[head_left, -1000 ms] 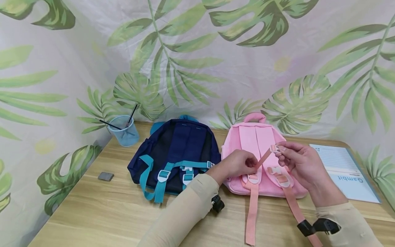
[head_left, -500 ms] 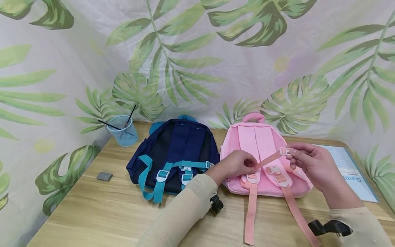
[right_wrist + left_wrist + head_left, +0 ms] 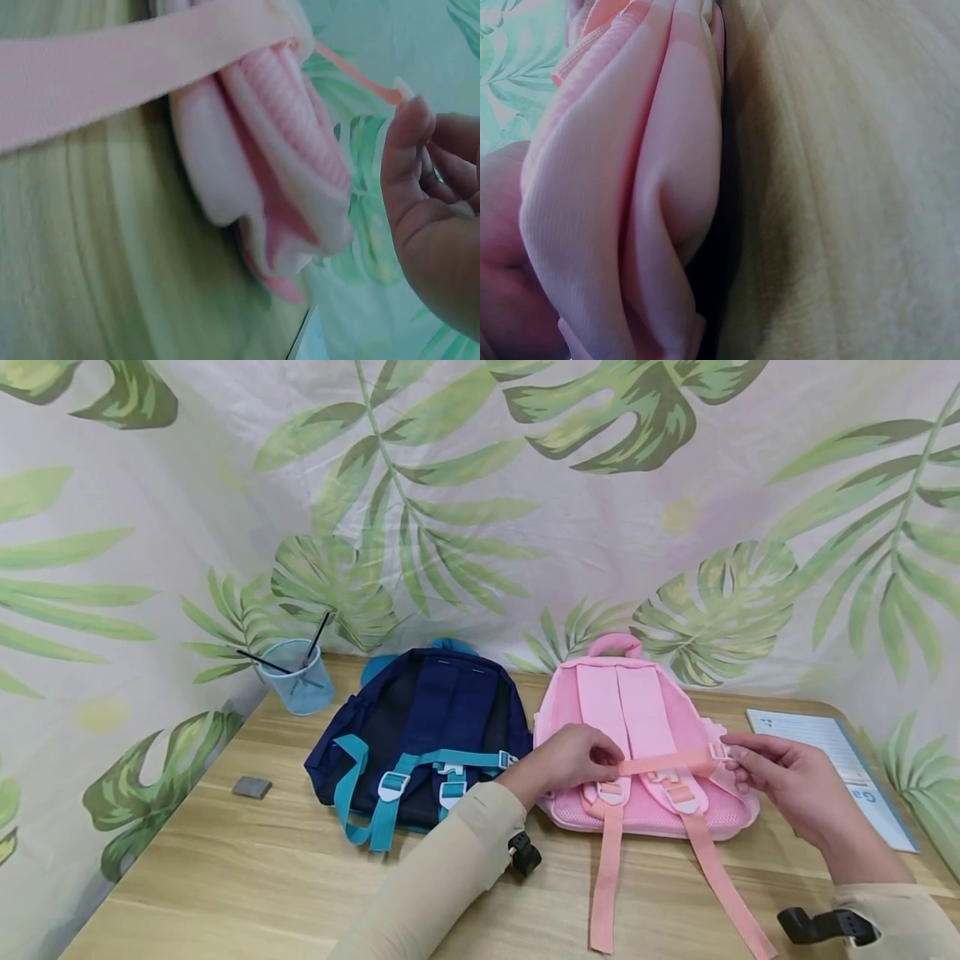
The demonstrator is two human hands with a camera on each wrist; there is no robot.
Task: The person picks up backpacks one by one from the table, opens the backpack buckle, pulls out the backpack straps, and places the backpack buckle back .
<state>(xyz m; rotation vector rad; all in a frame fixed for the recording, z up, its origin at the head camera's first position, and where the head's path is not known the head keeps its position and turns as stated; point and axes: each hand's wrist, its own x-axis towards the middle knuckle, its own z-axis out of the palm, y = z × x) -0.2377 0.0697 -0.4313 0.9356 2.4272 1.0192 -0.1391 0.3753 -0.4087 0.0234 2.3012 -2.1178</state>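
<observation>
A pink backpack (image 3: 600,693) lies on the table with its shoulder straps facing up. Across its lower half stretches a peach chest strap (image 3: 663,763). My left hand (image 3: 573,753) pinches the strap near its left end, at the left shoulder strap. At the other end, my right hand (image 3: 787,781) pinches the white plastic buckle (image 3: 718,752) between thumb and forefinger. In the right wrist view the strap runs taut to the fingertips, raised off the bag. Two peach webbing tails (image 3: 607,877) hang toward the front. The left wrist view mostly shows the bag's side (image 3: 592,195), hiding the left fingertips.
A navy backpack (image 3: 457,702) with teal straps lies left of the pink one. Behind it to the left stands a blue mesh cup (image 3: 306,693) with pens. A grey eraser-like block (image 3: 252,787) lies at left, and a notebook (image 3: 885,810) at right.
My right hand has moved right and down with the buckle, drawing the strap from a steep slant to nearly level across the bag. The left hand has stayed in place.
</observation>
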